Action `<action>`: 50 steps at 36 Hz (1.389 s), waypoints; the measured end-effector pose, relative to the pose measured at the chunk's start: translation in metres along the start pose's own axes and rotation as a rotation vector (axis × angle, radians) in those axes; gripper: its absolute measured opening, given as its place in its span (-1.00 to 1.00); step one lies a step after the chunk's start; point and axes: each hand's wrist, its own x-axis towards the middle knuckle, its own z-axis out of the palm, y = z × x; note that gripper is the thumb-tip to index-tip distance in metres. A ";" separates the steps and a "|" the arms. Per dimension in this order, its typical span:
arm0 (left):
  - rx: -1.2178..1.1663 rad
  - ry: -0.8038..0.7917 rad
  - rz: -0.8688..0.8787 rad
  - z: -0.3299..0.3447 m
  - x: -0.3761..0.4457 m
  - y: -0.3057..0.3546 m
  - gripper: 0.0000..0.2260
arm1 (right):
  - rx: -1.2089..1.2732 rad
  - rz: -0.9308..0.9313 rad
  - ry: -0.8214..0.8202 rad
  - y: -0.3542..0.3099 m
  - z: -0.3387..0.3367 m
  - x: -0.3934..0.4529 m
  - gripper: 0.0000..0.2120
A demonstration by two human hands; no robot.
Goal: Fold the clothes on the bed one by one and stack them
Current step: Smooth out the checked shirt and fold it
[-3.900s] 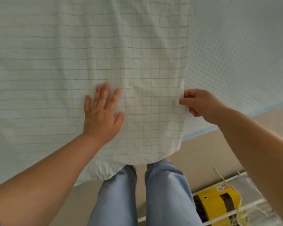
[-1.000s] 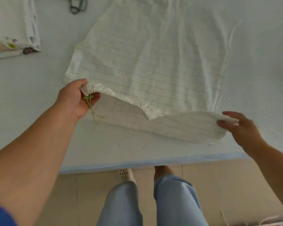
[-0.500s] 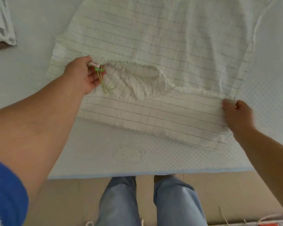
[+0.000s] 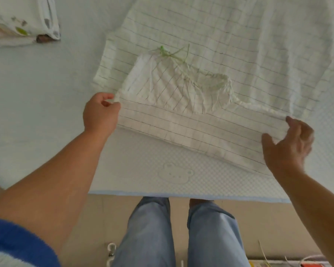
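Observation:
A white garment with thin grid lines (image 4: 210,35) lies spread on the pale blue bed (image 4: 46,89). Its near part is folded back over itself, showing a gathered waistband with a green drawstring (image 4: 172,53). My left hand (image 4: 99,114) pinches the left corner of the folded edge between thumb and fingers. My right hand (image 4: 289,143) holds the right end of the same fold, fingers curled round the cloth edge. A folded white garment with a coloured print (image 4: 21,24) lies at the far left.
The bed's near edge (image 4: 181,195) with light blue trim runs across the lower middle; a bear motif (image 4: 175,173) is stitched into the cover. Below are beige floor, my legs in light blue trousers (image 4: 177,234), and some objects at the bottom right corner.
The folded flap now lies flatter and farther up the garment. My left hand let go of the drawstring corner and moved down to the fold's left corner; my right hand shifted its grasp on the right end.

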 end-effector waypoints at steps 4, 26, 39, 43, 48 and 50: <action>0.202 -0.017 -0.021 -0.020 0.002 -0.034 -0.63 | -0.069 -0.290 -0.190 -0.051 0.027 -0.026 -0.52; 0.107 -0.520 0.114 -0.046 0.053 -0.082 -0.79 | -0.220 -0.641 0.021 -0.256 0.119 0.004 -0.35; -0.177 -0.566 0.116 -0.041 0.053 -0.082 -0.86 | -0.396 -0.420 0.018 -0.286 0.098 0.065 -0.66; -0.067 -0.511 0.113 -0.037 0.057 -0.081 -0.83 | -0.524 -0.452 0.058 -0.288 0.092 0.073 -0.65; -0.048 -0.313 0.062 -0.031 0.056 -0.082 -0.75 | -0.495 -0.499 0.092 -0.291 0.106 0.075 -0.72; 0.002 -0.233 0.067 -0.029 0.054 -0.081 -0.72 | -0.452 -0.508 0.105 -0.290 0.111 0.076 -0.71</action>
